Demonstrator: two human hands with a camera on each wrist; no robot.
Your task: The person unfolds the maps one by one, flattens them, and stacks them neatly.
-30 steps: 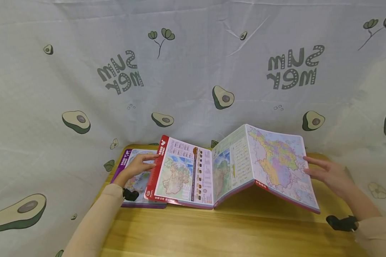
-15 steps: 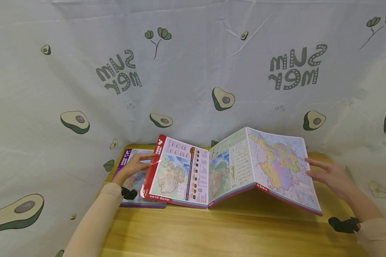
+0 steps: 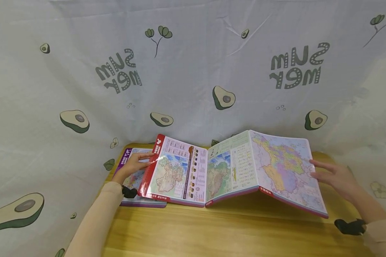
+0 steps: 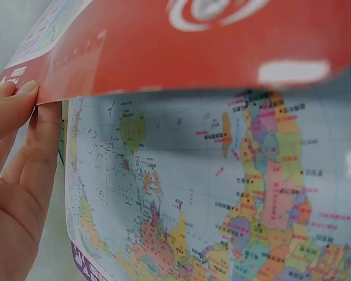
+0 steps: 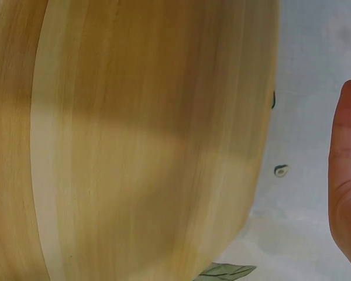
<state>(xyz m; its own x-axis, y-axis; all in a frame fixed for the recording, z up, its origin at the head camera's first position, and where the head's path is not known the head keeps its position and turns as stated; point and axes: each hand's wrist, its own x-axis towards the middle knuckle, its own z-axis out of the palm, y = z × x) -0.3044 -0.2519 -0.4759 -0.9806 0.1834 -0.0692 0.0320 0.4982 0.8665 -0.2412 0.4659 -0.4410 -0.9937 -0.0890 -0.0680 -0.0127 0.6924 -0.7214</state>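
Observation:
A folding map (image 3: 284,167) with a red left border lies spread out in the head view, its right panels raised into a ridge. My left hand (image 3: 133,167) pinches the red border; in the left wrist view the thumb (image 4: 24,89) is on top and the fingers are beneath. At the opposite end, my right hand (image 3: 334,178) holds the right edge between thumb and fingers. In the right wrist view only part of the right hand (image 5: 346,175) and a sliver of the map show. A second map with a purple border (image 3: 127,203) lies partly covered under the left panel.
The maps are on a wooden table (image 3: 212,232) with rounded back corners. Behind and at both sides hangs a pale cloth (image 3: 186,71) printed with avocados and lettering. Dark bands or devices (image 3: 350,227) sit at the wrists.
The map has been drawn wider: its red end has shifted left with my left hand, its right end rightward with my right hand. The ridge has sunk a little.

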